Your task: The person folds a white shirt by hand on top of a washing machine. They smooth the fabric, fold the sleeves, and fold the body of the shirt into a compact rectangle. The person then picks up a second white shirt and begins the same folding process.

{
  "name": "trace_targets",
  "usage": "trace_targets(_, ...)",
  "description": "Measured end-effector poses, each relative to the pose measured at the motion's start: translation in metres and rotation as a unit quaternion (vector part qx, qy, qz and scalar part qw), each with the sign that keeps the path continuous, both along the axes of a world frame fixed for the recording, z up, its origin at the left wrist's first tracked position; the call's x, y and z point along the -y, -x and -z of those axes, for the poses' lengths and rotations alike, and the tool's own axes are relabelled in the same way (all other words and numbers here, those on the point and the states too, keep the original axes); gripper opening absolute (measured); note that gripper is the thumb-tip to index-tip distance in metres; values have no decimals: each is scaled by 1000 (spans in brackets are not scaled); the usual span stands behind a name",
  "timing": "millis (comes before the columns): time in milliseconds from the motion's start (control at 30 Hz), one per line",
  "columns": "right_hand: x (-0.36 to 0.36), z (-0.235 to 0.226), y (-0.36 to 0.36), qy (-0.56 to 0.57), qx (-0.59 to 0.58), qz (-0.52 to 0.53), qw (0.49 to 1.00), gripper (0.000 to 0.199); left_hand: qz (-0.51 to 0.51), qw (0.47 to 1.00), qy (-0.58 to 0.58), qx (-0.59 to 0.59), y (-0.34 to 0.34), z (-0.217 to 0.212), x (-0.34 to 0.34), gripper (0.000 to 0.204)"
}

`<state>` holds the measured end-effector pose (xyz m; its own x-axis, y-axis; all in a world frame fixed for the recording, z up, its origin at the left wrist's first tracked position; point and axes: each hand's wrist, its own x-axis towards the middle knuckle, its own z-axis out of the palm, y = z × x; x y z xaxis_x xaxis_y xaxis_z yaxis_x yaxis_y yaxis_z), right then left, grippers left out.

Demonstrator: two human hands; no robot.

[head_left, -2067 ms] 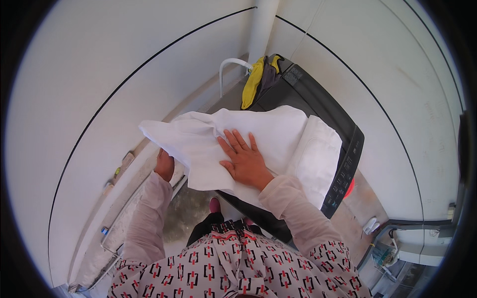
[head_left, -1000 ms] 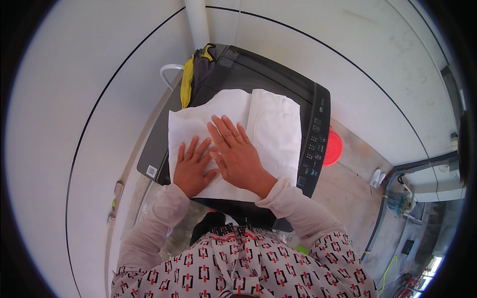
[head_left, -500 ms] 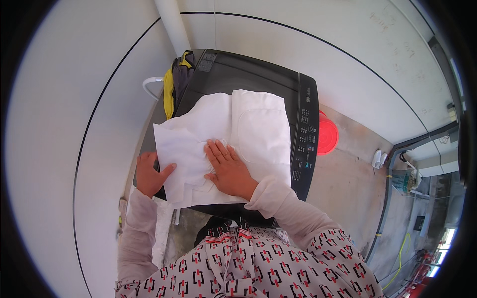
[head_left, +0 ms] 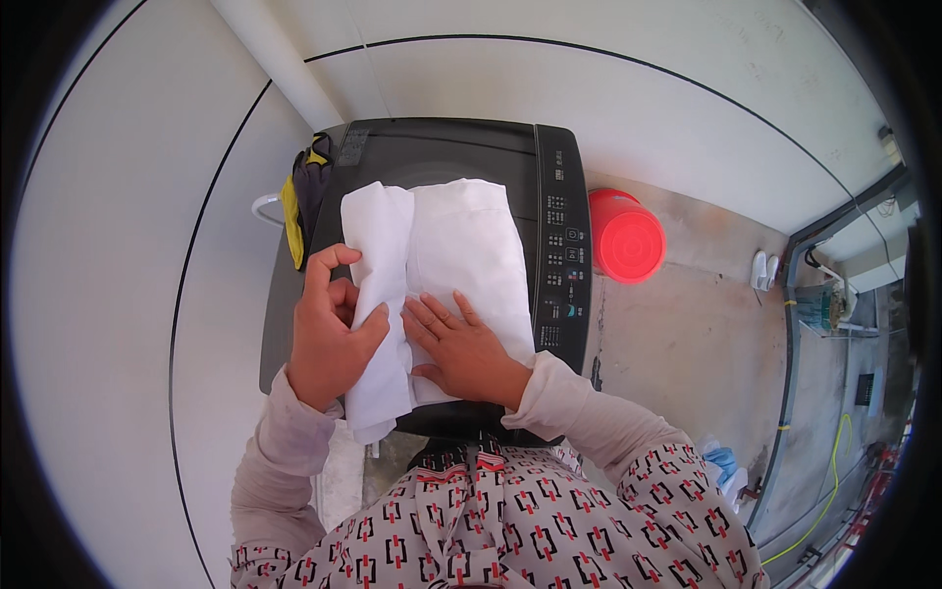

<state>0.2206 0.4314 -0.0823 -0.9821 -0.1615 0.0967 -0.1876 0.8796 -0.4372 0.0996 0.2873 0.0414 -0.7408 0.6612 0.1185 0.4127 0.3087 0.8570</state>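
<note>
A folded white cloth (head_left: 466, 236) lies on the dark lid of a top-loading washing machine (head_left: 442, 147). Its left side is turned over into a long strip (head_left: 380, 245), with a crease down the middle. My left hand (head_left: 336, 329) is at the strip's outer edge, fingers bent and apart, thumb resting on the cloth. I see no cloth pinched between that thumb and the fingers. Flat on the cloth just right of the crease lies my right hand (head_left: 461, 346), palm down with fingers spread.
The machine's button panel (head_left: 564, 245) runs along its right side. A yellow and dark cloth item (head_left: 302, 196) hangs at the left rear corner. To the right are a red bucket (head_left: 628, 240) and white shoes (head_left: 765, 268) on the floor. A white pipe (head_left: 280, 64) stands behind.
The cloth's left side has been folded over to the right, making it narrower. My left hand has moved up and right with that edge; my right hand stays flat on the cloth.
</note>
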Motion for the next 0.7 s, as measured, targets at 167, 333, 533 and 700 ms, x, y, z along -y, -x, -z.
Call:
trace_targets(167,-18,20,-21,-110,24,-60,992,66,92,991,-18,-97,-33,3,-77,57)
trace_targets(333,-29,53,-73,296,-2,-32,955,47,120,955,86,-256,-52,66,-139,57)
trace_targets(533,-114,-52,-111,239,150,-151,947,40,191,951,99,-224,-70,99,-134,57)
trace_targets(700,-98,-70,-14,139,-178,-124,966,46,290,899,232,-232,-102,100,-112,61)
